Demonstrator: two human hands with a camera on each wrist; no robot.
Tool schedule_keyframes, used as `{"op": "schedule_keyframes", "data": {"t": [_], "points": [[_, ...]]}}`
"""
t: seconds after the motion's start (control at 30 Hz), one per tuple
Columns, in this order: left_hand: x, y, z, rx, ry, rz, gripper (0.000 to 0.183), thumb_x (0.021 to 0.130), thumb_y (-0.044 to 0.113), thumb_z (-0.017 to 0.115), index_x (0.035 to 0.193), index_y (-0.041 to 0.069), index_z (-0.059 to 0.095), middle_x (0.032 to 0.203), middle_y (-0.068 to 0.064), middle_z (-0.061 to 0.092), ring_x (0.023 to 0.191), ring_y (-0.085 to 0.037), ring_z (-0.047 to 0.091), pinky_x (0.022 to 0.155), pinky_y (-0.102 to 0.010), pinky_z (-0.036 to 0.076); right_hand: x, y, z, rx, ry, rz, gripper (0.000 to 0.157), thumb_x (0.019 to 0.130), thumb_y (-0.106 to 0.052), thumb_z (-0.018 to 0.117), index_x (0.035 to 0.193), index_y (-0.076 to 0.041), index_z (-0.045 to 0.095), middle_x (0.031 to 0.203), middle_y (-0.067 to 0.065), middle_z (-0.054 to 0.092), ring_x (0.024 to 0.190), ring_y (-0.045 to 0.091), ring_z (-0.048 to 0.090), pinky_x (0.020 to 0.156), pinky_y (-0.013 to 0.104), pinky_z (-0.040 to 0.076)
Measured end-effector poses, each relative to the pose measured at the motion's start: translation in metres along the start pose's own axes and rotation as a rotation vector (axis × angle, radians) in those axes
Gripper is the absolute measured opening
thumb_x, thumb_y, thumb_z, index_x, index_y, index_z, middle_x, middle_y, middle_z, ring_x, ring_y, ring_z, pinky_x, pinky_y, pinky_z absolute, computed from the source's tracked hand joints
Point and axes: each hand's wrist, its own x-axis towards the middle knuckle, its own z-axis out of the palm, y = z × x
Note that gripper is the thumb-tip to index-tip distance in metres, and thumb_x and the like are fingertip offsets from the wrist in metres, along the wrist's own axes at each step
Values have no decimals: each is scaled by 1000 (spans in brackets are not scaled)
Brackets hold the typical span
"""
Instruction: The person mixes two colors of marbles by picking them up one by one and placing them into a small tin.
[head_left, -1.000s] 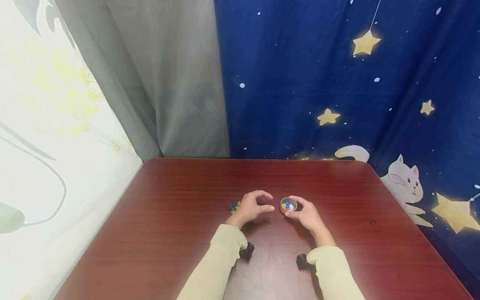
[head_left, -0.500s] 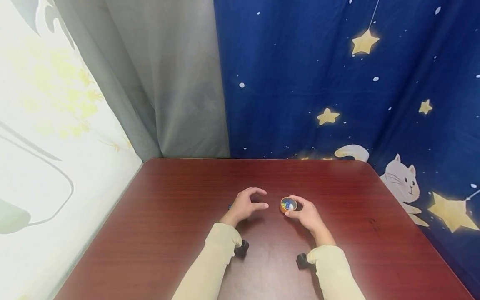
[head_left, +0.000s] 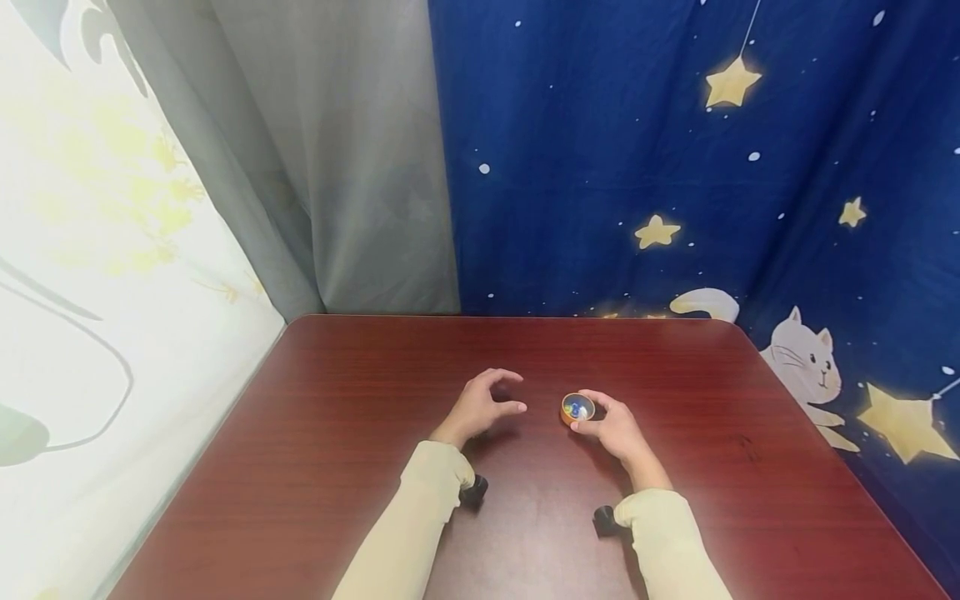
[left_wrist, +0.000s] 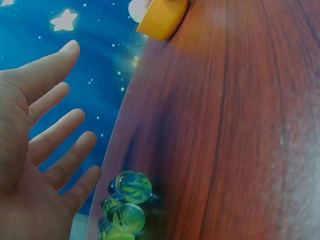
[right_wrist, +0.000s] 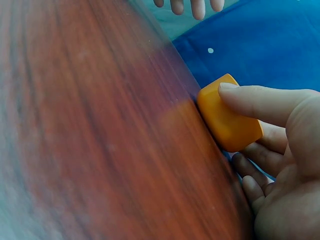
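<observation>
My right hand (head_left: 617,427) grips a small orange cup (right_wrist: 227,117) between thumb and fingers; the cup stands on the table. Inside it, in the head view, lie a few blue and yellowish marbles (head_left: 576,410). My left hand (head_left: 478,409) hovers to the left of the cup, fingers spread and thumb apart, holding nothing. Several clear green and blue glass marbles (left_wrist: 127,202) sit clustered on the table beside the left hand in the left wrist view. In the head view the left hand hides that cluster.
The dark red wooden table (head_left: 360,367) has rounded far corners. Behind it hang a grey curtain (head_left: 375,167) and a blue star-patterned curtain (head_left: 570,167). A pale patterned cloth (head_left: 135,333) borders the left side. A black wrist camera (head_left: 605,522) is strapped under the right sleeve.
My left hand has moved left, away from the cup, and now covers the loose marbles in the head view. The right hand and cup have stayed in place.
</observation>
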Motion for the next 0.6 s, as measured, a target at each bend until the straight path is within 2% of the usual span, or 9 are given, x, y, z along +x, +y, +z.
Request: {"op": "schedule_keyframes", "data": {"t": [0.37,0.6], "points": [[0,-5,-6,20,-3,-17,49,79,22,83,123,11,65,121,-8,60,111,-27,59,93,-43,47,3,3,1,8,0,-13,62,74,-9,82,131,-4,58,119,16,63,108,30,57,93,45,41],[-1,-7,-9,9,9,-8,48,78,21,83,121,9,65,120,-10,61,109,-28,60,92,-45,47,2,4,1,-7,3,-9,62,75,-9,82,132,-4,57,122,18,62,112,32,55,97,51,39]]}}
